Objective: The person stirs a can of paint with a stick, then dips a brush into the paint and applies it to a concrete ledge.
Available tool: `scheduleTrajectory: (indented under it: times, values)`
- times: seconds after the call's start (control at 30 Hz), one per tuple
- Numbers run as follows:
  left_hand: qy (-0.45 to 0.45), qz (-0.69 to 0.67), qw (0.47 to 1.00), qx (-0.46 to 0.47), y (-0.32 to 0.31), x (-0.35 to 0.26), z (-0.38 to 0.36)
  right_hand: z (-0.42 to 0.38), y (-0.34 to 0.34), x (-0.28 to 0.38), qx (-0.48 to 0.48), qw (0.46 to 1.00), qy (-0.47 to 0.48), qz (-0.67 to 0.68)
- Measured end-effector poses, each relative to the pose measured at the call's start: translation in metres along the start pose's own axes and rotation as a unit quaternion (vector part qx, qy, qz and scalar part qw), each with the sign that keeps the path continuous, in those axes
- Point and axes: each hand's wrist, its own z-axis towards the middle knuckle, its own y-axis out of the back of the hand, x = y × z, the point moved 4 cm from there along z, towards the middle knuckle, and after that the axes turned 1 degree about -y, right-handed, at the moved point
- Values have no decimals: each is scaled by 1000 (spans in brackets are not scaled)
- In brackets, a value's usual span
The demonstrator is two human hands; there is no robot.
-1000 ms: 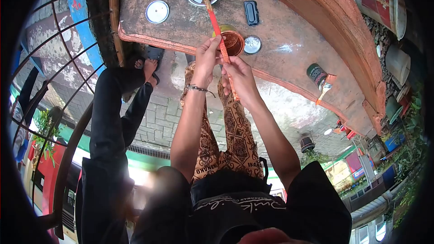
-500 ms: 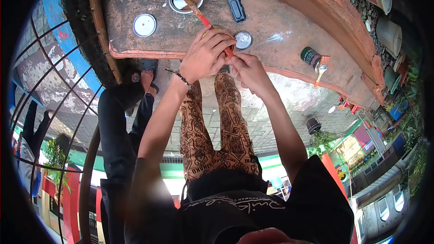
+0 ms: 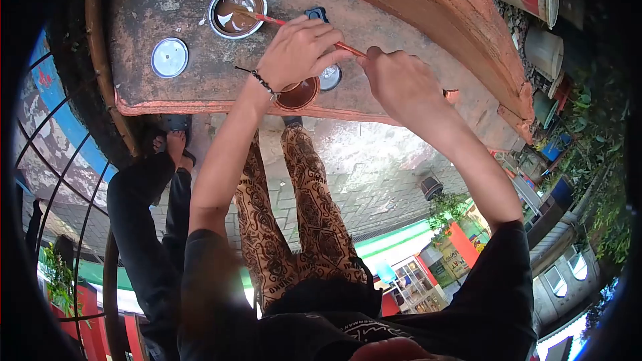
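A paintbrush (image 3: 267, 20) with a red handle slants across the bench, its bristles in the brown paint of an open can (image 3: 211, 19). My left hand (image 3: 301, 50), with a dark bracelet at the wrist, closes over the middle of the handle. Around the handle's far end, my right hand (image 3: 404, 83) is closed in a fist. Below my left hand stands a smaller container of reddish-brown paint (image 3: 299, 97), partly covered by the wrist. Beside it lies a silvery round lid (image 3: 330, 77).
A white lid (image 3: 169, 57) lies on the worn bench (image 3: 140, 90). A dark case-like object (image 3: 317, 13) sits partly behind my left hand. A raised orange edge (image 3: 461, 20) curves along the back. At left, another person's leg (image 3: 144, 190) is beside metal bars (image 3: 60, 167).
The view has shifted, moving the bench leftward. My right hand has moved away from my left along the brush handle, uncovering the smaller paint container. The bristles are now deeper over the can's middle.
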Motion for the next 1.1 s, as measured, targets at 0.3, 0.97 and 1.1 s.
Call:
scheduleTrajectory:
  times: [0.3, 0.97, 1.1]
  values:
    - [33, 4, 994, -103, -6, 1, 8, 9, 3, 3, -159, 967, -11, -199]
    - [129, 50, 959, -248, -14, 21, 37, 44, 27, 6, -204, 953, -63, -213]
    - [134, 47, 961, -236, -13, 21, 38, 44, 21, 8, -215, 950, -81, -211]
